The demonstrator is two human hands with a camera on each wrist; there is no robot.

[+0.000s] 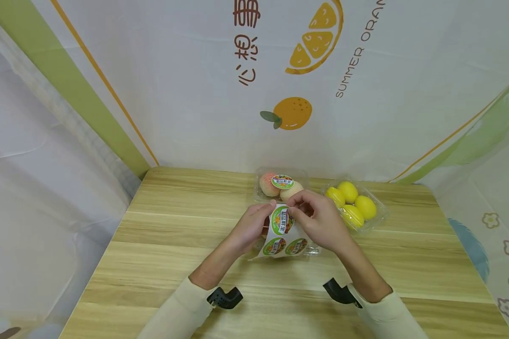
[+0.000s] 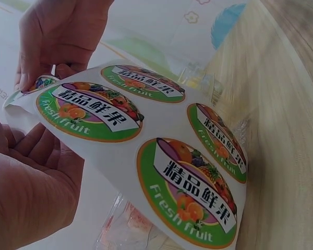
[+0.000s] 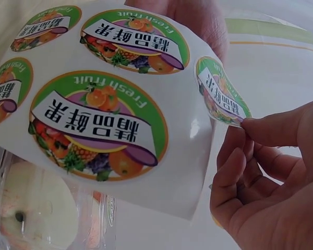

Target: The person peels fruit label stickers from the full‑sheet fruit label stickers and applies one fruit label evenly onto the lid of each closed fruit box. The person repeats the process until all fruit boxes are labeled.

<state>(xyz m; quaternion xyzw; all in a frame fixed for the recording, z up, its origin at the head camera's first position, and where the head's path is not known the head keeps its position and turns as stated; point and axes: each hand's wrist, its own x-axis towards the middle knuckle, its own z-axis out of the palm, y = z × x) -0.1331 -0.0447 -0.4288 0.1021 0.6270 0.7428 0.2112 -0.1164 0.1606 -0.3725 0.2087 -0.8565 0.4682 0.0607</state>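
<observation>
My left hand (image 1: 249, 228) holds a white sheet of oval fruit stickers (image 3: 177, 190) by its edge, above the table. The stickers are green and orange-rimmed, printed "Fresh fruit". At the sheet's top edge my right hand (image 1: 322, 221) pinches one sticker (image 3: 221, 91) between thumb and finger; in the right wrist view it is partly lifted off the backing. Below the sheet sits a clear plastic box (image 1: 313, 250), mostly hidden, and the right wrist view shows a pale, pink-tinged fruit (image 3: 39, 203) inside a clear box.
Behind the hands stands a clear box (image 1: 302, 174) of peaches (image 1: 269, 183) with an oval sticker (image 1: 283, 181) on its lid. To the right is a clear box (image 1: 379, 221) of yellow lemons (image 1: 365, 207). A printed curtain (image 1: 195, 117) hangs behind the wooden table (image 1: 165, 263).
</observation>
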